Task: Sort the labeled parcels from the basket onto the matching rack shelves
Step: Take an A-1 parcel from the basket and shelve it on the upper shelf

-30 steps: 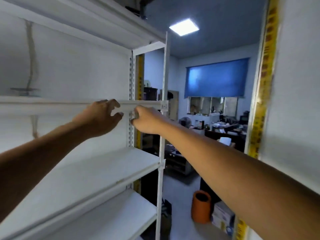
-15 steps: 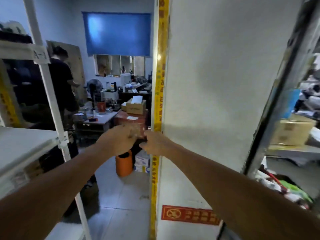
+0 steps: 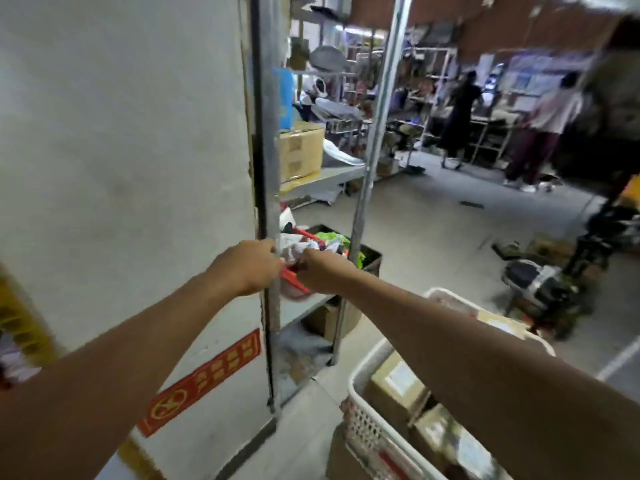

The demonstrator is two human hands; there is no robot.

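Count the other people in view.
2, both far right by the back racks: one in dark clothes, one in a light top. The view is blurred, so more may be hidden.
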